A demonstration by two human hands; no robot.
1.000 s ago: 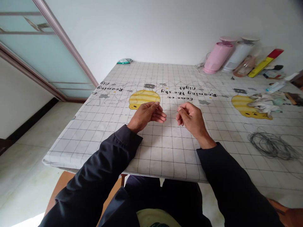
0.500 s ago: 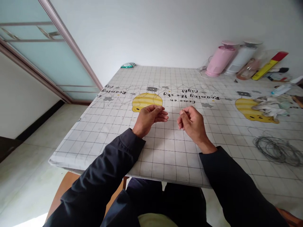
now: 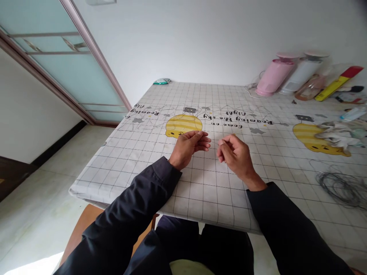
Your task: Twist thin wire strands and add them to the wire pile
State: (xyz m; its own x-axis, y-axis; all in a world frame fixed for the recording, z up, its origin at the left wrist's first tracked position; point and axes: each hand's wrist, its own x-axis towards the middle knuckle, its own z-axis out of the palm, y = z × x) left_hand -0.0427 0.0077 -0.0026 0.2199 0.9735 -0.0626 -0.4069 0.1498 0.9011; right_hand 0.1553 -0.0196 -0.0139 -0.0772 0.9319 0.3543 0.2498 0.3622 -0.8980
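Head view, and both hands are out over the near half of the table, facing one another with a narrow gap between the fingertips! Left hand (image 3: 189, 148): thumb laid against the forefinger, the other fingers loosely stretched toward the right. Right hand (image 3: 236, 157): fingers curled in, thumb meeting the forefinger in a pinch-like pose. Is anything fine caught in either one? Too small to tell from here, so no call on either grip! Below them runs the checked tablecloth (image 3: 209, 187), its yellow striped figure (image 3: 183, 124) just beyond the left hand and the upside-down lettering (image 3: 237, 119) beyond the right.

Out to the right, well apart from the fingers, lies the loose coil of dark wire (image 3: 341, 189), flat on the cloth near the frame's edge. Farther back sits a crumpled pale rag (image 3: 340, 133), partly over a second yellow figure (image 3: 308, 138). Against the wall, what a line-up: a pink cylinder (image 3: 275, 78), a white cylinder (image 3: 301, 76) beside it, then a slanting yellow-and-red box (image 3: 334, 88). Far left corner, a small green-and-white packet (image 3: 162, 81)!
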